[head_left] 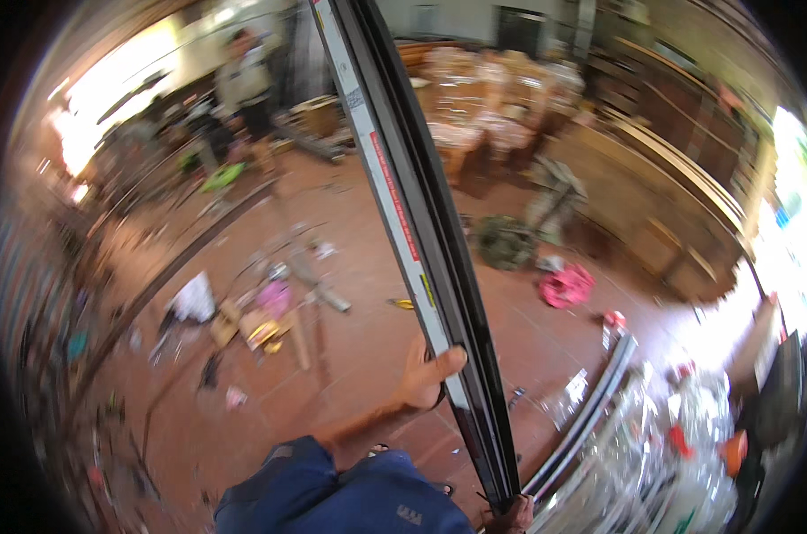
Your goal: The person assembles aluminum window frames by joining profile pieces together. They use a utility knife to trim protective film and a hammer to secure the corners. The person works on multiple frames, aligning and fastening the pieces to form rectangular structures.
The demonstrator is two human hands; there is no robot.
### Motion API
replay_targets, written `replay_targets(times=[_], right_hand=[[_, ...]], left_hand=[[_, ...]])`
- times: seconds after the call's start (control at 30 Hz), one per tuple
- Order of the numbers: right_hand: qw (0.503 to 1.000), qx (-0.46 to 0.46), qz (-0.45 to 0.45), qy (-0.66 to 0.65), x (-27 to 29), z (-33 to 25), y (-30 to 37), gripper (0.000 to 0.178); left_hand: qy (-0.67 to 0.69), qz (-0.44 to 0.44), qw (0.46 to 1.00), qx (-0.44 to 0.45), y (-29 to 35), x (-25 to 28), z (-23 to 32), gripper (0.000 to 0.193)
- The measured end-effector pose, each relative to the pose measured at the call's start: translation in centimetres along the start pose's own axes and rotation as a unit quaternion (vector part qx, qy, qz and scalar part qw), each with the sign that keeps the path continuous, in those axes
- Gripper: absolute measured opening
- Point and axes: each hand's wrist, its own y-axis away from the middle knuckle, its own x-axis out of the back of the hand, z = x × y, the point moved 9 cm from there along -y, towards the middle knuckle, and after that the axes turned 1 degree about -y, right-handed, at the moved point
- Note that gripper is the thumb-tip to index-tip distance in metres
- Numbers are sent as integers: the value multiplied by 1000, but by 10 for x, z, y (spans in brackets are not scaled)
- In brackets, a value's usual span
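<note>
A long dark metal profile [419, 191] with grooves along its length and a pale strip of printed film slants from the top edge down to the lower middle. My left hand [430, 374] is closed around its lower half, with the thumb laid across the front. At the bottom end, my right hand [512, 516] grips the profile close to the picture's edge, and only part of that hand shows. The top end of the profile lies outside the view.
Tools and scraps, with a pink bag [273, 298], litter the tiled floor at left. More profiles [590, 405] and clear plastic wrap [639, 454] lie at lower right. Behind stand wrapped stacks [461, 89], a wooden crate [644, 182] and another person [247, 84].
</note>
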Motion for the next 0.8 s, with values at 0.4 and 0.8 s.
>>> replay_targets(times=[0.4, 0.8], right_hand=[[870, 485, -94, -7, -120, -335, -43, 45], [630, 756, -179, -27, -242, -765, 70, 45]], left_hand=[[-19, 531, 740, -413, 407, 355, 406, 63], [4, 836, 320, -445, 938, 406, 328, 80]])
